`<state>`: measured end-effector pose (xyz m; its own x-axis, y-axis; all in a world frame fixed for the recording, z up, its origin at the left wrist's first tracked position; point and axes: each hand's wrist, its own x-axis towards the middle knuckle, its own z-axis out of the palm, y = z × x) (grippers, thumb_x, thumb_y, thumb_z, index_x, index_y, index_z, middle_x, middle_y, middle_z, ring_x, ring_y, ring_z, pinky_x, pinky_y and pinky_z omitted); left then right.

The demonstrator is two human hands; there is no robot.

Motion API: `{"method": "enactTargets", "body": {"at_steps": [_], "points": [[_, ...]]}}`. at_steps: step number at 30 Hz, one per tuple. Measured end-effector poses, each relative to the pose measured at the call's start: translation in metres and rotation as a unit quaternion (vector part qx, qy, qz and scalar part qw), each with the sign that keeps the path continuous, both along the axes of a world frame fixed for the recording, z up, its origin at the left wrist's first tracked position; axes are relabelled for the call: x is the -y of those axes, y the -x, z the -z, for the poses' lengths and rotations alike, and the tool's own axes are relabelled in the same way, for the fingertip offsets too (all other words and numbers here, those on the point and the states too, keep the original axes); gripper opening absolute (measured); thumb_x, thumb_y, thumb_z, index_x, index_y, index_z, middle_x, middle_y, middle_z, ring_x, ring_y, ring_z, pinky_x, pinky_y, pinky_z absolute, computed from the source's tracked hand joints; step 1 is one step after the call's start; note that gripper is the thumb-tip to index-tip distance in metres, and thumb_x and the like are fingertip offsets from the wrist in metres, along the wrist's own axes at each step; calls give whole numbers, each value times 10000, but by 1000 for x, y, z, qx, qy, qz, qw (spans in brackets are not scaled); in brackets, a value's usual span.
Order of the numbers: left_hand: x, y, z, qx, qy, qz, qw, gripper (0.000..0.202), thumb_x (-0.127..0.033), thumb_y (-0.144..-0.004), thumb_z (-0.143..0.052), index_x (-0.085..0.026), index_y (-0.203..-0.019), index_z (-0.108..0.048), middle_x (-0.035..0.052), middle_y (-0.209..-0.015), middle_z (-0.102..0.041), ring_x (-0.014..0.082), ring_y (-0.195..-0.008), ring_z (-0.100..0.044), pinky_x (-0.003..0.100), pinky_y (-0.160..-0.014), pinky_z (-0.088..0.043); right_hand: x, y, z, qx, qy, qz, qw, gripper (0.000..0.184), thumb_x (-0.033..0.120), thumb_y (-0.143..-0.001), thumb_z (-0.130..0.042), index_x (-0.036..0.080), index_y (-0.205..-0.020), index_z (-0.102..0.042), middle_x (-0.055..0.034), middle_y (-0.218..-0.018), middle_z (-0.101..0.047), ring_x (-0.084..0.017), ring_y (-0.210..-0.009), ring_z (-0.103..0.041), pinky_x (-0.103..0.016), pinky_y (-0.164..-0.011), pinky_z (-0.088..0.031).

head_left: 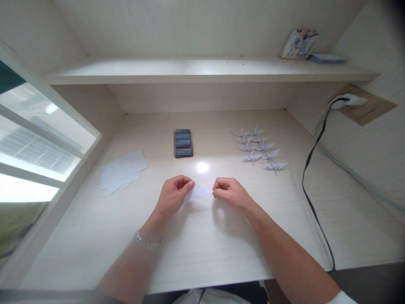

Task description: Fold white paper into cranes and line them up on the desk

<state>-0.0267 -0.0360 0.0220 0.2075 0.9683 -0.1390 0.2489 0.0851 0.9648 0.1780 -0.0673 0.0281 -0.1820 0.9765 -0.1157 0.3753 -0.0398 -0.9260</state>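
Observation:
A small folded piece of white paper (198, 192) lies between my two hands just above the pale wooden desk (202, 245). My left hand (174, 195) pinches its left end with curled fingers; a silver bracelet circles that wrist. My right hand (228, 192) pinches the paper's right tip, fingers closed. Both hands sit at the desk's middle, near the front.
A loose stack of white sheets (123, 171) lies at the left. Several folded paper cranes (259, 147) are lined up at the right back. A blurred phone (183, 143) lies behind my hands. A black cable (311, 177) runs from a wall socket down the right side. A shelf (202, 71) above holds a booklet.

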Motion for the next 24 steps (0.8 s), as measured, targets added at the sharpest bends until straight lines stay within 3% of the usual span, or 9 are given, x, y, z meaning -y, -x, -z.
{"method": "enactTargets", "body": {"at_steps": [3,5,7,10,15,24], "points": [[-2,4,0,16,-4,-36,999,276,-398,-697,-626,-126,-751,-633,38,-665,-617,118,-574,-522,210,-511,-374,-1,-5,1,-6,-23,42,999,104,158,-679,-498,173,-601,-566,22,-562,-533,-119,-562,-473,-230,-523,-340],[2,0,0,2,-12,-23,1000,282,-407,-706,-614,-130,-751,-644,43,-671,-630,125,-581,-531,216,-518,-386,-1,-3,-1,-7,-45,72,996,101,204,-723,-513,175,-679,-599,4,-642,-584,-132,-619,-516,-241,-567,-376],[7,-8,0,-16,-22,27,999,276,-408,-728,-588,-140,-749,-654,48,-691,-645,134,-602,-546,223,-537,-404,1,2,-4,8,-60,50,997,128,255,-767,-521,182,-771,-625,-13,-740,-624,-142,-683,-549,-250,-617,-400],[14,-18,-1,-25,-40,77,996,265,-393,-758,-556,-151,-774,-662,54,-738,-660,147,-661,-572,232,-585,-431,4,10,-6,34,-64,-8,997,153,265,-800,-505,182,-772,-631,-11,-709,-623,-134,-647,-544,-246,-589,-388],[12,-14,-2,-23,-28,61,997,270,-391,-747,-563,-143,-781,-662,53,-721,-661,142,-630,-570,229,-561,-428,3,9,0,56,-62,2,996,152,268,-819,-495,178,-784,-613,-14,-718,-626,-134,-644,-542,-245,-578,-375],[12,-12,-9,-82,-35,117,989,201,-302,-729,-532,-166,-725,-681,31,-668,-664,143,-602,-567,231,-559,-414,3,7,2,87,-112,13,990,139,234,-824,-491,199,-793,-622,-18,-733,-632,-145,-662,-541,-263,-605,-371]]}}
